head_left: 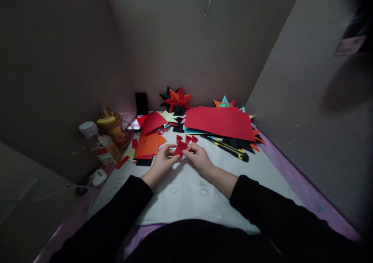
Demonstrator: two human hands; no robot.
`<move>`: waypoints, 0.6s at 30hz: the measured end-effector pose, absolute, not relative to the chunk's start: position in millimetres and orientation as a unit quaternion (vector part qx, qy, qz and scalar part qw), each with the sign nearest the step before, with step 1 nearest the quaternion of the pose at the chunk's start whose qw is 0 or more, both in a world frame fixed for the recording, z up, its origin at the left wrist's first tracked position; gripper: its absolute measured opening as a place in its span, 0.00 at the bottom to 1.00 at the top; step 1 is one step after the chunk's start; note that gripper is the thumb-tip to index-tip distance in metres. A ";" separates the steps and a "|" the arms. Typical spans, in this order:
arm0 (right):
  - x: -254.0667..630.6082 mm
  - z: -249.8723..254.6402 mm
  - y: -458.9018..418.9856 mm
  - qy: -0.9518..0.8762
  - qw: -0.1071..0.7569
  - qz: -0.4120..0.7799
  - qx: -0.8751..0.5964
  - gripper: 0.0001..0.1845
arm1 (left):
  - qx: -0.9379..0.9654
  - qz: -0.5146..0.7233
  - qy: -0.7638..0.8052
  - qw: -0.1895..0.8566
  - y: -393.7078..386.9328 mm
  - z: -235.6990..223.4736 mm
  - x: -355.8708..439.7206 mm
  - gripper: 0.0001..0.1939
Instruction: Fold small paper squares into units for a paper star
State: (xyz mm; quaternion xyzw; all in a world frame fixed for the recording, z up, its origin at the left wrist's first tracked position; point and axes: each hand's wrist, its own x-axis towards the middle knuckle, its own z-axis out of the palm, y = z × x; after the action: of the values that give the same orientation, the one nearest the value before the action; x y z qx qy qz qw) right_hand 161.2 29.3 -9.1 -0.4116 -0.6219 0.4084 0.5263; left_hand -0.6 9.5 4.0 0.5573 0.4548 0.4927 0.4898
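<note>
Between my two hands is a small square of red paper [180, 149], raised a little over the white mat [186, 200]. My left hand [165, 160] pinches its left side, and my right hand [199, 157] grips the right edge between thumb and fingers. Just beyond the square, several small folded red paper pieces [194, 139] lie in a row on the mat. To the right of them rests a black and yellow utility knife [233, 150].
A large red sheet [218, 123] tops a paper stack at back right. Orange paper [150, 145] lies left. Folded paper stars [178, 98] stand against the back wall. A bottle [106, 150], a brown cup with yellow lid [112, 125] and a white plug [99, 176] line the left edge.
</note>
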 end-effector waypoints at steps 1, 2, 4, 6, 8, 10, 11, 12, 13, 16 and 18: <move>160.7 -7.6 27.6 -0.634 0.522 0.401 -0.405 0.13 | 0.565 0.488 0.450 0.490 9.9 2.5 -0.7 0.25; 160.0 -6.3 25.9 -0.644 0.518 0.399 -0.398 0.13 | 0.574 0.483 0.449 0.485 10.3 0.8 -0.8 0.27; 158.5 -4.4 22.6 -0.653 0.511 0.404 -0.385 0.13 | 0.593 0.467 0.462 0.465 11.2 -2.4 -1.5 0.28; 157.4 -3.4 20.4 -0.652 0.508 0.413 -0.382 0.13 | 0.608 0.453 0.478 0.444 11.9 -4.5 -2.5 0.29; 157.2 -3.5 20.2 -0.643 0.512 0.420 -0.384 0.13 | 0.617 0.442 0.487 0.433 12.1 -4.6 -3.4 0.29; 158.5 -5.1 22.7 -0.627 0.524 0.429 -0.385 0.13 | 0.621 0.432 0.491 0.431 11.5 -3.0 -3.9 0.29; 159.7 -6.5 24.9 -0.616 0.532 0.434 -0.385 0.13 | 0.622 0.426 0.494 0.433 11.0 -1.9 -4.2 0.29; 161.2 -8.2 27.6 -0.604 0.542 0.441 -0.385 0.12 | 0.623 0.419 0.496 0.435 10.4 -1.1 -4.6 0.29; 162.8 -10.0 30.5 -0.589 0.551 0.449 -0.386 0.11 | 0.625 0.413 0.497 0.438 10.0 -0.5 -5.1 0.29; 167.1 -14.0 37.4 -0.541 0.573 0.470 -0.397 0.12 | 0.616 0.418 0.497 0.447 9.8 -1.1 -7.3 0.29; 167.7 -14.0 37.5 -0.535 0.570 0.475 -0.403 0.12 | 0.602 0.439 0.497 0.445 10.4 -2.2 -8.5 0.30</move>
State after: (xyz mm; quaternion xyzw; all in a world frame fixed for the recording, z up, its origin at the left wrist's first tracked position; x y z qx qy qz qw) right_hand 167.7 37.5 -14.0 -0.4028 -0.5354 0.4754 0.5701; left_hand -8.5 10.4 -2.2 0.6022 0.4967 0.4392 0.4448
